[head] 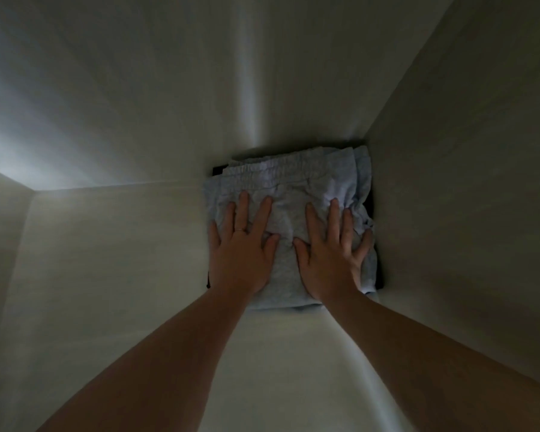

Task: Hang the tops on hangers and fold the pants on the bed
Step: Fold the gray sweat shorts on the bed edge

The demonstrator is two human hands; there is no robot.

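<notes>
- Head view: a dim compartment [138,275] with pale walls.
- Folded grey pants [293,188] lie in its right rear corner, on top of a dark garment [217,170].
- Left hand [240,254] and right hand [331,260] press flat on the pants, fingers straight and spread, side by side.

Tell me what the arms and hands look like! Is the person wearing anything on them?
The left arm and right arm are bare, no sleeves in view. The left hand wears a thin ring on one finger. The right hand shows none. No watch or bracelet shows.

Head view, downward, close above pants [293,188]
</notes>
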